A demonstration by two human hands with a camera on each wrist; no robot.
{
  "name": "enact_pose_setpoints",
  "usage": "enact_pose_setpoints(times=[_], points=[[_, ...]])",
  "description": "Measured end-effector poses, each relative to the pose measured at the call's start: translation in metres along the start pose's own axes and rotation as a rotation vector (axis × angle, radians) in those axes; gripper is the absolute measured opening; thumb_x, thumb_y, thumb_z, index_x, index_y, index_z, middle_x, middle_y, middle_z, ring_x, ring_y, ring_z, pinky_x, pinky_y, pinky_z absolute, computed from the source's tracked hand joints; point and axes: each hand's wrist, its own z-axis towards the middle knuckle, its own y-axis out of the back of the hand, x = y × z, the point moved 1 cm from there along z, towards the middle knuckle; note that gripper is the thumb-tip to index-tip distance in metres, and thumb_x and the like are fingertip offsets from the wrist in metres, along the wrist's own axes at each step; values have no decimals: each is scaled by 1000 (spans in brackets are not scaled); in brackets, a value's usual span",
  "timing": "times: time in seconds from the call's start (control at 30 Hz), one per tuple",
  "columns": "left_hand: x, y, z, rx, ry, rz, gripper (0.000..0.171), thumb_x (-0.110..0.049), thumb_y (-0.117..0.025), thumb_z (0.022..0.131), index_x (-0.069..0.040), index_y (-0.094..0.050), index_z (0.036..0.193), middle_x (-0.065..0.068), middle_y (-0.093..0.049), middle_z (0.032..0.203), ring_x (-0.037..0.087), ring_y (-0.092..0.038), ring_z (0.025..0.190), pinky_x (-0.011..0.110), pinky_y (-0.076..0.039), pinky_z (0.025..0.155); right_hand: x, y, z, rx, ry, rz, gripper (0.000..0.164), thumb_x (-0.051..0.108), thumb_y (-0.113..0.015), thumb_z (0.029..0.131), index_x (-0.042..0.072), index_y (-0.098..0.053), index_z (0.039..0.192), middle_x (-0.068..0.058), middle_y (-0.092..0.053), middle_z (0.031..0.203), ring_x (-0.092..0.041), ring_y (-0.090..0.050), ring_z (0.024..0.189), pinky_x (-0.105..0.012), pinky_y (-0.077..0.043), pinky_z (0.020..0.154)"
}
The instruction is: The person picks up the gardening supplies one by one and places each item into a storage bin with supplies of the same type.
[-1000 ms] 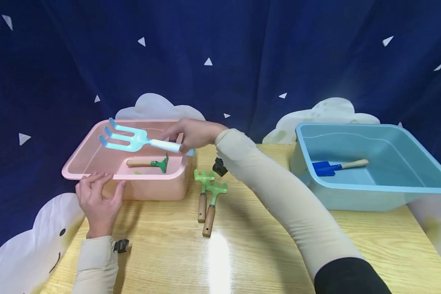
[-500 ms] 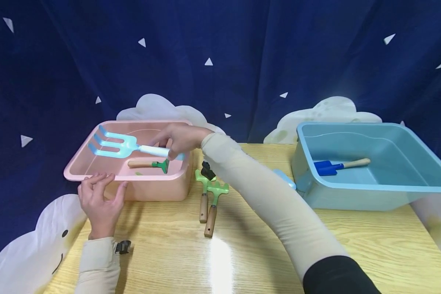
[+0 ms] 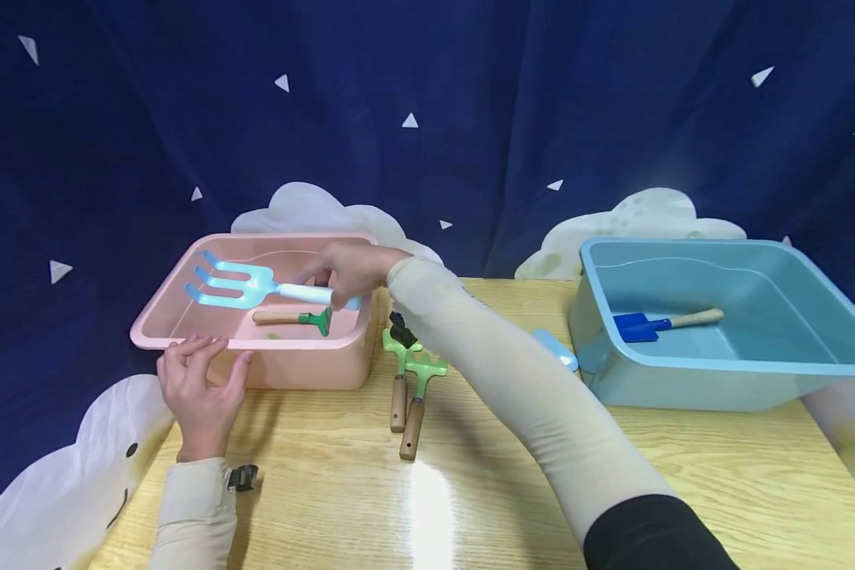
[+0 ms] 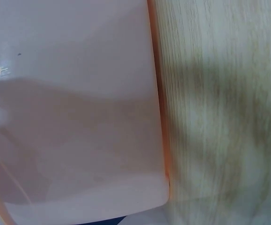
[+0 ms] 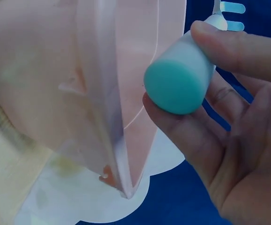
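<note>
In the head view my right hand (image 3: 354, 271) holds a light blue hand fork (image 3: 245, 286) over the pink bin, its three tines pointing left. The right wrist view shows the thumb and fingers around the fork's white handle (image 5: 179, 77), whose turquoise end faces the camera. My left hand (image 3: 203, 400) grips the front rim of the pink bin (image 3: 299, 344), fingertips over the edge. Only the bin's wall (image 4: 79, 131) and the wooden table show in the left wrist view. Inside the bin lies a small green-headed rake (image 3: 292, 318) with a wooden handle.
Two green hand rakes (image 3: 415, 404) with wooden handles lie on the table beside the pink bin. At the right stands a blue bin (image 3: 720, 388) with a dark blue shovel (image 3: 641, 326) inside. A light blue piece (image 3: 556, 348) lies against its left side.
My right hand has lowered the hand fork over the pink bin and drawn slightly left. The light blue piece beside the blue bin has come out from behind my right arm. My left hand keeps its place.
</note>
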Motion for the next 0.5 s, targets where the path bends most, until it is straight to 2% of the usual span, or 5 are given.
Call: enact_pose_setpoints(times=[0.33, 0.5], points=[[1, 1, 1, 1, -3, -2, 54, -48, -78, 79, 5, -72, 91, 28, -62, 95, 48, -57, 103, 35, -31, 104, -3, -1, 0, -10, -10, 15, 61, -4, -71, 79, 24, -64, 133, -3, -73, 105, -9, -59, 88, -20, -49, 72], [-2, 1, 2, 9, 5, 5, 59, -52, -75, 81, 6, -72, 90, 28, -61, 95, 49, -55, 102, 33, -30, 105, -3, -3, 0, 1, -55, 63, 62, -5, -69, 80, 26, -64, 133, 0, -71, 105, -9, -60, 85, -29, -55, 66]])
